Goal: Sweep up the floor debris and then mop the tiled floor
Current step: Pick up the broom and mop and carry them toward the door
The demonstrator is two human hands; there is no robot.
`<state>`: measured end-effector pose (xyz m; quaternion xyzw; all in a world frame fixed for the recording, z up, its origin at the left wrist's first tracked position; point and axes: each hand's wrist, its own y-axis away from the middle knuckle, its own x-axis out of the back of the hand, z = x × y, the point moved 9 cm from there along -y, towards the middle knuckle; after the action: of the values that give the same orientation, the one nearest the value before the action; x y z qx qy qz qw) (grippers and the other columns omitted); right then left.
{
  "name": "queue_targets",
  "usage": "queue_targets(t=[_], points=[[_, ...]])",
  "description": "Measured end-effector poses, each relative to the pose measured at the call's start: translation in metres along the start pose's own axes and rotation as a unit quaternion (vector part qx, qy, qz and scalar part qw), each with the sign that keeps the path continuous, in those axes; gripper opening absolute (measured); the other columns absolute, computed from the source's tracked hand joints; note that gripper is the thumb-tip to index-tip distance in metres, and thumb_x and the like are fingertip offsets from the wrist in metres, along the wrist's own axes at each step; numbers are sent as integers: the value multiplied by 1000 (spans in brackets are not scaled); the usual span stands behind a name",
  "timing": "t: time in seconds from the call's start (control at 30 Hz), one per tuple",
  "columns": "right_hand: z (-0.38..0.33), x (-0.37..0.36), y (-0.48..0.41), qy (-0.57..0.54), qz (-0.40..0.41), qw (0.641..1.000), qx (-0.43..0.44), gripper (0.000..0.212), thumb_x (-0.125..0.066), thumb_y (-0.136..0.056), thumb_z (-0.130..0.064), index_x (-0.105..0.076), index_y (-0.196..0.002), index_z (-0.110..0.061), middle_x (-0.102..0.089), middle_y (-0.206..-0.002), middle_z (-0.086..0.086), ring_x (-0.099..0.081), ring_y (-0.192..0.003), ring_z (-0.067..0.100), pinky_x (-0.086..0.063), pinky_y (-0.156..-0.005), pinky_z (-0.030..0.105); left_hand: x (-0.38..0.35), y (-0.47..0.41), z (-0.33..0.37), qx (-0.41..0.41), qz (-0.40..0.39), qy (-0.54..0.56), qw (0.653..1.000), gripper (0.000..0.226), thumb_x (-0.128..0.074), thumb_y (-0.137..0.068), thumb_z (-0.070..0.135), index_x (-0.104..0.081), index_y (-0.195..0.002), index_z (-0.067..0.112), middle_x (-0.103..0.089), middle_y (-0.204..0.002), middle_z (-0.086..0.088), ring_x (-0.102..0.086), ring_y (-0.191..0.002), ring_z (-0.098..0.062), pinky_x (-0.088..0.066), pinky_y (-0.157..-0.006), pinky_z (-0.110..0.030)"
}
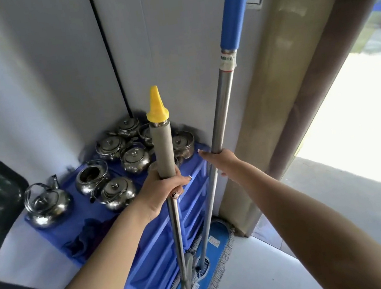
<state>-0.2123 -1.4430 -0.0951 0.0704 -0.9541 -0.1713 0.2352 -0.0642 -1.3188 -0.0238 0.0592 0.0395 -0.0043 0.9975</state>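
Two long metal handles stand upright in a corner. My left hand [164, 189] grips the nearer pole [162, 148], which has a grey foam sleeve and a yellow cap. My right hand [220, 158] closes around the second steel pole [221, 100], which has a blue grip higher up. That second pole runs down to a flat blue mop head [213, 246] with grey fringe lying on the grey tiled floor [264, 273]. The lower end of the yellow-capped pole is partly hidden.
A blue plastic drawer unit [155, 249] stands in the corner, with several steel kettles [117, 191] on top. Grey wall panels [53, 78] are behind it. A beige column [274, 83] rises on the right, beside a bright doorway [366, 131].
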Motion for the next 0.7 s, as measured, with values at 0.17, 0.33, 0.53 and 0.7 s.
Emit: queue_targets(t=[0.17, 0.33, 0.53, 0.7], points=[[2, 14, -27, 139, 13, 990, 24, 38, -65, -78, -53, -48, -66, -21, -51, -58, -3, -50, -52, 13, -40, -45, 24, -12, -28, -1, 0, -10, -12, 1000, 45, -65, -75, -4, -43, -43, 19, -36, -38, 5, -35, -38, -10, -33, -50, -22], [14, 36, -58, 156, 28, 987, 17, 36, -72, -75, -44, -47, -66, -20, -50, -59, -3, -50, -56, 15, -40, -51, 24, -24, -51, -6, 21, -7, -24, 999, 43, -60, -81, -8, -41, -50, 14, -36, -39, 8, -37, -39, -7, -32, -59, -29], [25, 77, -100, 157, 42, 987, -16, 41, -78, -70, -35, -43, -58, -16, -51, -57, 0, -53, -55, 18, -39, -48, 24, -39, -82, -7, 37, 37, -17, 998, 41, -58, -80, -11, -39, -52, 11, -36, -37, 7, -36, -38, -6, -33, -72, -39], [34, 86, -120, 148, 35, 988, 3, 40, -80, -62, -40, -49, -56, -16, -57, -53, -1, -53, -45, 12, -34, -39, 21, -57, -107, -8, 31, 44, -16, 998, 44, -61, -79, -9, -44, -47, 16, -38, -39, 8, -38, -38, -5, -36, -64, -31]])
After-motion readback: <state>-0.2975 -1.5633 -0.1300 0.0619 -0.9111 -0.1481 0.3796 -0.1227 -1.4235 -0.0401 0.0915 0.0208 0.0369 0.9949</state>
